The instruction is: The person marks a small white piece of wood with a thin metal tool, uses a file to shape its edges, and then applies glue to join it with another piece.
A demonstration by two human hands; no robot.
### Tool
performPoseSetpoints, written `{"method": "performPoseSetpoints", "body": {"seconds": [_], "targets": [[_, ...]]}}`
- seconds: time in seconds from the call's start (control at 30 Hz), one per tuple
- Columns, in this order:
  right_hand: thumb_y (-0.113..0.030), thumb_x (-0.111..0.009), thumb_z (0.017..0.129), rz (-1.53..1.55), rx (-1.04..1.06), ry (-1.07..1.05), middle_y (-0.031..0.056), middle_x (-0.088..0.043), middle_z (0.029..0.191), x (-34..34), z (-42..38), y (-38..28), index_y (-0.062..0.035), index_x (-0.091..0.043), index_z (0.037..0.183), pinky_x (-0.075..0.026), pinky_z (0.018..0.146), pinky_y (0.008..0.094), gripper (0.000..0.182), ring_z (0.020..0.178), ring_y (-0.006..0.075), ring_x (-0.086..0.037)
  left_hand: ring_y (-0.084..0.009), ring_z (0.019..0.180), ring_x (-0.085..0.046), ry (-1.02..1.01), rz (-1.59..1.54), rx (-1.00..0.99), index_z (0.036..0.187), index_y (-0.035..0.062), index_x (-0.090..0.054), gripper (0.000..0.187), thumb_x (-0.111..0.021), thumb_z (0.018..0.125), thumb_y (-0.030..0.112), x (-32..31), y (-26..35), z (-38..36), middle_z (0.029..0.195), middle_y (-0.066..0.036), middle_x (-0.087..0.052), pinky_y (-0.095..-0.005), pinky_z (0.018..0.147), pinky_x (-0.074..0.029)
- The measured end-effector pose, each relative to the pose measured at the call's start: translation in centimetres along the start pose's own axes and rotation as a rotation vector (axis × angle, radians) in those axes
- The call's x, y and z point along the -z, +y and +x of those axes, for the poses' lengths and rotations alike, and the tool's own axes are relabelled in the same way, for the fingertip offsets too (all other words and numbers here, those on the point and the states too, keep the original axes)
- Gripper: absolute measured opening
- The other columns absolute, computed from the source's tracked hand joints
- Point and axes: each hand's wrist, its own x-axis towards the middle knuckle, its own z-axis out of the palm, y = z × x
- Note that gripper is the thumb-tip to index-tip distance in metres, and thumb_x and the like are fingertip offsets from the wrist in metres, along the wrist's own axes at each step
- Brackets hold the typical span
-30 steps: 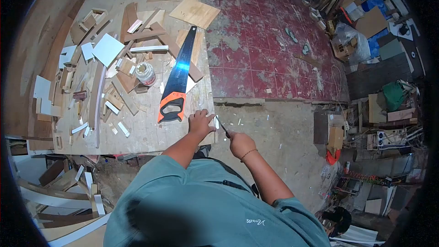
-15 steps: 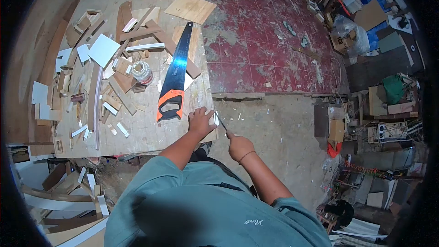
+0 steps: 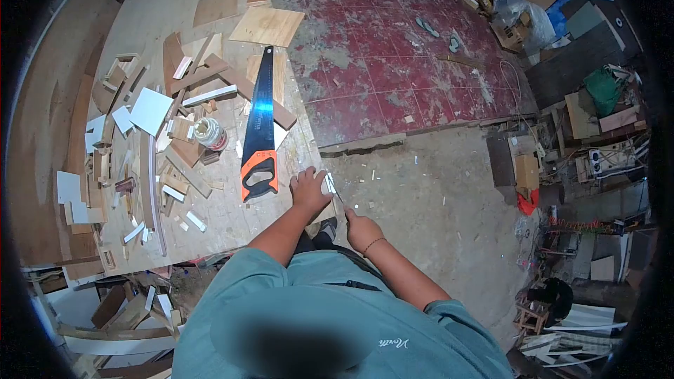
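At the right edge of the wooden workbench [image 3: 232,214], my left hand [image 3: 309,191] presses down on a small white-faced piece [image 3: 328,183], its fingers partly spread. Just right of the bench edge, my right hand [image 3: 363,230] is closed round the handle of a thin dark tool [image 3: 340,198]. That tool's tip meets the small piece; its exact kind is too small to tell. A hand saw [image 3: 260,123] with an orange and black handle lies flat, left of my left hand. An open glass jar [image 3: 210,134] stands further left.
Wood offcuts and white-faced strips [image 3: 210,95] lie over the bench's left and middle. A light board [image 3: 267,26] is at its far side. Slippers [image 3: 453,44] lie on the red floor [image 3: 393,63]. Boxes and scrap [image 3: 526,172] line the right side.
The camera view has turned and shifted slightly, so the bench and saw appear further left and tilted. My right hand has moved slightly closer to the bench edge, still holding the tool.
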Motion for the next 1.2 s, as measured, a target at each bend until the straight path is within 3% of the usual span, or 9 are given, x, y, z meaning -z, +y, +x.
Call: {"method": "performPoseSetpoints", "body": {"seconds": [0.17, 0.27, 0.47, 0.53, 0.67, 0.83, 1.0, 1.07, 1.2], "targets": [[-0.013, -0.042, 0.087, -0.047, 0.029, 0.03, 0.0259, -0.064, 0.086, 1.8, 0.3, -0.7, -0.0124, -0.052, 0.124, -0.049, 0.072, 0.0497, 0.038, 0.079, 0.0408, -0.063, -0.0296, 0.121, -0.041, 0.016, -0.027, -0.032, 0.125, 0.0199, -0.053, 0.068, -0.075, 0.064, 0.039, -0.7, -0.6, 0.5, 0.129, -0.012, -0.044, -0.0552, 0.103, -0.023], [-0.01, -0.043, 0.083, -0.048, -0.003, -0.015, 0.0244, -0.065, 0.095, 2.9, 0.8, -1.3, -0.0079, -0.053, 0.123, -0.05, 0.078, 0.0474, 0.042, 0.089, 0.0389, -0.063, -0.0294, 0.122, -0.04, 0.027, -0.076, -0.063, 0.125, 0.0197, -0.054, 0.068, -0.076, 0.064, 0.041, -0.3, -0.9, 0.7, 0.13, -0.012, -0.044, -0.0558, 0.103, -0.022], [-0.01, -0.041, 0.084, -0.089, -0.005, -0.078, 0.0243, -0.064, 0.097, 3.9, 0.9, -2.0, -0.0071, -0.052, 0.124, -0.05, 0.079, 0.0468, 0.041, 0.09, 0.0385, -0.063, -0.028, 0.123, -0.04, 0.001, -0.055, -0.055, 0.122, 0.021, -0.059, 0.065, -0.077, 0.064, 0.045, -0.3, -1.0, 1.0, 0.13, -0.011, -0.046, -0.0544, 0.102, -0.023], [-0.01, -0.041, 0.084, -0.115, 0.004, -0.093, 0.0241, -0.065, 0.097, 4.3, 0.5, -2.5, -0.0061, -0.052, 0.123, -0.05, 0.079, 0.0468, 0.041, 0.09, 0.0385, -0.063, -0.0299, 0.119, -0.042, 0.037, -0.052, -0.045, 0.121, 0.0219, -0.06, 0.068, -0.079, 0.06, 0.044, 0.0, -0.9, 1.0, 0.126, -0.012, -0.048, -0.0497, 0.1, -0.025], [-0.011, -0.041, 0.084, -0.158, 0.028, -0.105, 0.0241, -0.065, 0.098, 4.8, 0.5, -3.5, -0.0037, -0.052, 0.122, -0.05, 0.079, 0.0469, 0.039, 0.091, 0.0383, -0.063, -0.0308, 0.121, -0.041, -0.007, -0.037, -0.025, 0.122, 0.0231, -0.059, 0.067, -0.079, 0.062, 0.044, 0.3, -0.5, 0.9, 0.129, -0.012, -0.045, -0.0523, 0.102, -0.024], [-0.011, -0.04, 0.085, -0.193, 0.051, -0.128, 0.0239, -0.065, 0.097, 5.4, 1.1, -4.0, -0.0039, -0.053, 0.12, -0.05, 0.08, 0.0469, 0.037, 0.091, 0.0382, -0.064, -0.032, 0.125, -0.036, -0.063, 0.032, -0.037, 0.128, 0.0269, -0.052, 0.067, -0.074, 0.068, 0.045, 0.2, -0.4, 1.0, 0.138, -0.012, -0.038, -0.0551, 0.105, -0.022], [-0.012, -0.04, 0.086, -0.238, 0.074, -0.12, 0.0232, -0.065, 0.097, 4.9, 1.5, -3.4, -0.0043, -0.052, 0.122, -0.05, 0.079, 0.0469, 0.039, 0.09, 0.0382, -0.064, -0.0322, 0.127, -0.034, -0.081, 0.0, -0.015, 0.127, 0.0282, -0.053, 0.066, -0.075, 0.067, 0.044, 0.8, -0.6, 1.4, 0.138, -0.012, -0.038, -0.0553, 0.105, -0.021], [-0.012, -0.04, 0.087, -0.206, 0.051, -0.084, 0.0233, -0.065, 0.092, 4.2, 1.3, -3.0, -0.0093, -0.052, 0.121, -0.05, 0.073, 0.0488, 0.036, 0.085, 0.0389, -0.064, -0.0327, 0.128, -0.034, -0.098, -0.015, -0.016, 0.126, 0.0294, -0.055, 0.066, -0.076, 0.065, 0.044, 0.7, -0.7, 1.4, 0.138, -0.012, -0.038, -0.0551, 0.106, -0.02], [-0.012, -0.04, 0.087, -0.222, 0.005, -0.08, 0.0232, -0.065, 0.093, 4.1, 0.7, -3.0, -0.0115, -0.051, 0.123, -0.051, 0.073, 0.0483, 0.038, 0.086, 0.0388, -0.064, -0.034, 0.131, -0.03, -0.124, -0.046, -0.002, 0.126, 0.0294, -0.055, 0.067, -0.076, 0.064, 0.045, -0.3, -1.0, 1.3, 0.14, -0.012, -0.035, -0.0552, 0.106, -0.019]]}}
